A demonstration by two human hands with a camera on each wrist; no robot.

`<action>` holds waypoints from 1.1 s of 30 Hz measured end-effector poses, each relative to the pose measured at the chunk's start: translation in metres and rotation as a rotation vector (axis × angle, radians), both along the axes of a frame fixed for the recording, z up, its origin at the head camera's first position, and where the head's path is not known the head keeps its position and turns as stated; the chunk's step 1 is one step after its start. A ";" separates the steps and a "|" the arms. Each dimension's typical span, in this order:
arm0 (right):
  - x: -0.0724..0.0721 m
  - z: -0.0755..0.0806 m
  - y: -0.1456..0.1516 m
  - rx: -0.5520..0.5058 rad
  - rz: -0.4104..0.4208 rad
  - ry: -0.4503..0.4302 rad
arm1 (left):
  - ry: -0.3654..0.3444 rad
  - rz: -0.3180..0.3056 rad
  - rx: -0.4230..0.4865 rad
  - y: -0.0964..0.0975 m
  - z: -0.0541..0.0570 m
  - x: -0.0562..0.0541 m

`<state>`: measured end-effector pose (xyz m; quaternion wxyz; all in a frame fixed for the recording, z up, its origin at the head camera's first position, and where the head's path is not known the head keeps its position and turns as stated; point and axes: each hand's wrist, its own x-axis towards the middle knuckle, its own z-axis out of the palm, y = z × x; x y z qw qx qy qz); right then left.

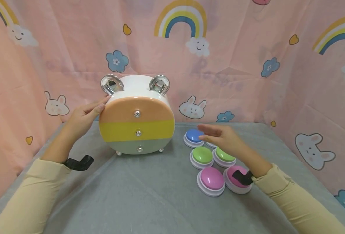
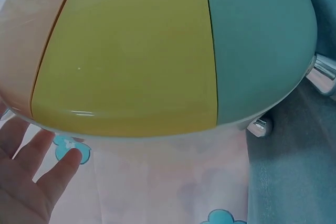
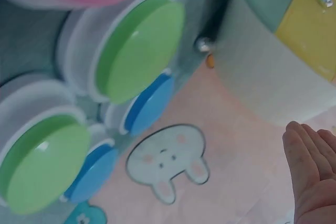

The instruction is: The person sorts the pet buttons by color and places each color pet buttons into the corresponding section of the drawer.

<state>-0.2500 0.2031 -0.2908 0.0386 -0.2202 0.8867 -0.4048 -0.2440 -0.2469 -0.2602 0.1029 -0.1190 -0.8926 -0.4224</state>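
A small rounded drawer cabinet (image 1: 136, 130) with orange, yellow and green fronts stands on the table. Each front carries a small silver knob, and two shiny ear-shaped rings sit on its white top. My left hand (image 1: 86, 113) touches the cabinet's upper left side, fingers extended; in the left wrist view the fingers (image 2: 60, 174) lie along its edge, their tips partly hidden. My right hand (image 1: 226, 138) hovers above the push buttons with straight fingers and holds nothing. Beneath and beside it are a blue button (image 1: 194, 135), a green button (image 1: 202, 155) and a pink button (image 1: 212, 178).
The buttons stand in two columns right of the cabinet; the second blue one is mostly hidden behind my right hand. A grey cloth (image 1: 149, 201) covers the table. Behind and at both sides hangs a pink curtain (image 1: 231, 39) printed with rainbows, rabbits and flowers.
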 end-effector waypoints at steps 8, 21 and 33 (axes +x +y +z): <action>0.001 0.003 -0.021 -0.077 0.029 -0.051 | 0.001 0.020 0.020 -0.002 -0.003 -0.003; 0.000 0.008 -0.053 -0.178 0.071 -0.115 | 0.000 0.025 0.065 -0.001 -0.007 -0.006; -0.003 0.009 -0.096 -0.450 0.193 -0.390 | -0.025 0.015 0.129 0.002 -0.009 -0.004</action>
